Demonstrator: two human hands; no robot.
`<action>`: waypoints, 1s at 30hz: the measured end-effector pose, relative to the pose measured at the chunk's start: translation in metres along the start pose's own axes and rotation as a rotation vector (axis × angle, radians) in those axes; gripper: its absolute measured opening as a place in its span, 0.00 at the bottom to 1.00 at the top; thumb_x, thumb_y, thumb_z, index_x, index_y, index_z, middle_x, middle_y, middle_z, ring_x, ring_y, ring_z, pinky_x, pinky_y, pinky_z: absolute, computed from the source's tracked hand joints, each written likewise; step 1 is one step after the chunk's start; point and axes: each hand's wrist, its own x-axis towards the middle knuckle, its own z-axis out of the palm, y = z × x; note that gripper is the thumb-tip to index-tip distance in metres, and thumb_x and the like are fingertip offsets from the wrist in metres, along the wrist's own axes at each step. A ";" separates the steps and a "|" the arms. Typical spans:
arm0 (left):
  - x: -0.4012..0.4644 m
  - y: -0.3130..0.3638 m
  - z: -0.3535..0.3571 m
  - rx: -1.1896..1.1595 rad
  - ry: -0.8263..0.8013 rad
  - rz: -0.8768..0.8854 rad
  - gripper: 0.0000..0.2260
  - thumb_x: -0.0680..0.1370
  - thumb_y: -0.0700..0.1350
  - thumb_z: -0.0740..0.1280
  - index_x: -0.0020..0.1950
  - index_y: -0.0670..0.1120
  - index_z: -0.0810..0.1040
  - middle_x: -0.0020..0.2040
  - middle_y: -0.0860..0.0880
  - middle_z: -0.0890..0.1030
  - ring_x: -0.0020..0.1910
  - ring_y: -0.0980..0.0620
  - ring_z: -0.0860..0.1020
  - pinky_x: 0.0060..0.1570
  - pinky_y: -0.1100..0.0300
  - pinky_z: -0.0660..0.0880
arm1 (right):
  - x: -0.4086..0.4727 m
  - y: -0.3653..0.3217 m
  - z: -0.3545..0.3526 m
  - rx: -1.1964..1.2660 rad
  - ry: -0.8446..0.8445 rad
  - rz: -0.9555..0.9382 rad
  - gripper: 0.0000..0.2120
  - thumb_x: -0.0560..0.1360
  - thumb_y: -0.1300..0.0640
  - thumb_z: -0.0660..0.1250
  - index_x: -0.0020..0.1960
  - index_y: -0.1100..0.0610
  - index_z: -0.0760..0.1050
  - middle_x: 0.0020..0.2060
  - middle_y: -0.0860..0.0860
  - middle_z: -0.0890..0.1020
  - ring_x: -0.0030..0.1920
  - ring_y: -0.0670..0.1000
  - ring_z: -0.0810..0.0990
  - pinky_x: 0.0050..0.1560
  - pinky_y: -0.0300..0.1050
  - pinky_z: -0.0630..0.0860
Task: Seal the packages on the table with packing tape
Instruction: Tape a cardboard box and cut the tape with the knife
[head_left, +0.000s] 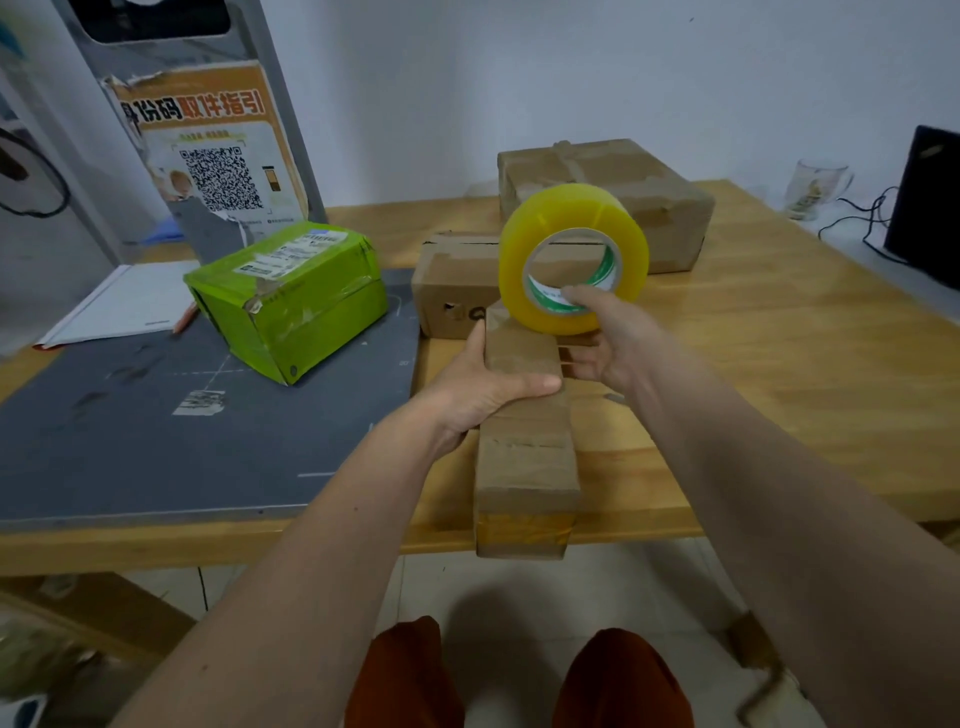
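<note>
While the long box, overhanging the table edge, is gripped across its top by the left hand, the tape roll is pinched through its core by right-hand fingers, so taping is judged underway, and tape must next be drawn taut along the box.

Both forearms bare, reach forward from bottom of view. Left hand grips long box from left side, thumb across its top, fingers along far side. Right hand holds tape roll upright, thumb hooked inside core, fingers underneath.
</note>
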 end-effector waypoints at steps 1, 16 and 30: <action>-0.001 0.002 0.000 0.034 0.005 -0.006 0.43 0.61 0.49 0.80 0.72 0.54 0.65 0.59 0.50 0.80 0.59 0.51 0.79 0.57 0.53 0.78 | 0.001 -0.001 0.000 -0.016 0.006 0.014 0.32 0.72 0.51 0.74 0.72 0.55 0.66 0.66 0.59 0.74 0.60 0.63 0.78 0.58 0.61 0.77; 0.012 0.023 0.026 0.823 0.299 -0.238 0.56 0.65 0.61 0.75 0.80 0.49 0.41 0.76 0.42 0.57 0.72 0.41 0.65 0.61 0.50 0.70 | -0.007 0.002 0.015 -0.050 0.047 -0.007 0.24 0.73 0.49 0.72 0.66 0.53 0.70 0.59 0.58 0.77 0.54 0.60 0.78 0.44 0.54 0.79; 0.004 0.027 0.004 0.621 0.182 -0.142 0.54 0.66 0.52 0.77 0.81 0.55 0.44 0.77 0.47 0.61 0.73 0.46 0.64 0.57 0.58 0.68 | -0.001 -0.006 -0.014 0.134 -0.095 0.176 0.33 0.79 0.47 0.65 0.77 0.60 0.57 0.66 0.70 0.71 0.68 0.70 0.69 0.61 0.68 0.69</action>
